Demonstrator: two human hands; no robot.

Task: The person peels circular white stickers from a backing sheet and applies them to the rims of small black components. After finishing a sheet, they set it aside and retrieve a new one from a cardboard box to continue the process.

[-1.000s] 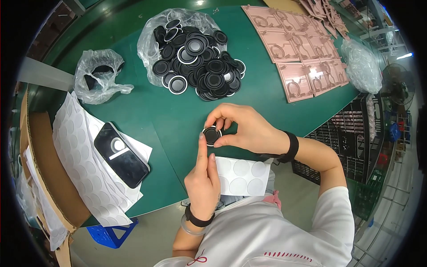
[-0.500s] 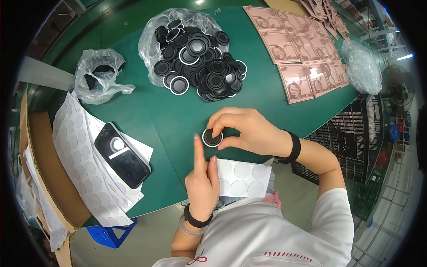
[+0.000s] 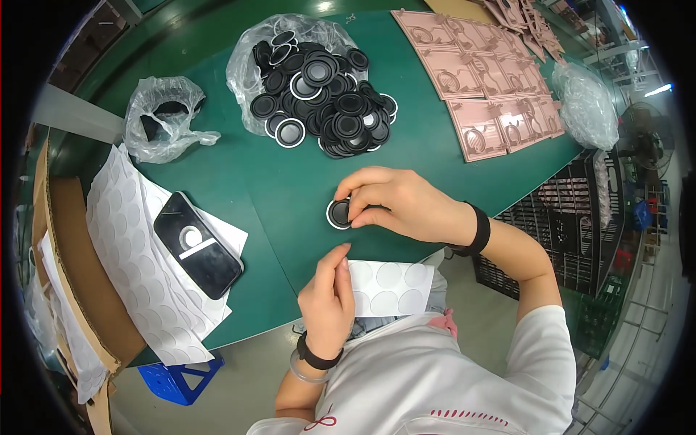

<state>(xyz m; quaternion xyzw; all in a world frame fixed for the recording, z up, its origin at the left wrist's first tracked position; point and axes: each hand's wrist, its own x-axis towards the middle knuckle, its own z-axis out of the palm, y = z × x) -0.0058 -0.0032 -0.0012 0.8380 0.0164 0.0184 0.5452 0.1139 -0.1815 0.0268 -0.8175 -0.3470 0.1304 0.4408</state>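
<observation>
In my right hand [image 3: 406,203], thumb and fingers pinch the right side of a small round black disc [image 3: 338,213] with a white rim, just above the green table. My left hand [image 3: 326,297] is closed below it, with index fingertip and thumb close together. Against that hand lies a white sheet of round stickers [image 3: 388,286], reaching past the table's near edge over my lap. The left hand's other fingers are curled out of sight and appear to grip the sheet. A large pile of similar black discs [image 3: 326,98] spills from a clear plastic bag [image 3: 243,72] farther away.
More sticker sheets [image 3: 119,239] lie at left under a black phone [image 3: 199,246], beside a cardboard box [image 3: 87,261]. Another plastic bag [image 3: 163,138] stands behind them. Pink moulded panels [image 3: 478,72] cover the far right, near a clear wrapped bundle [image 3: 587,109]. A black crate [image 3: 573,217] stands right.
My left index finger, stretched upward before, has bent down toward the thumb. The fingers of my right hand have closed further over the disc, covering more of its right side.
</observation>
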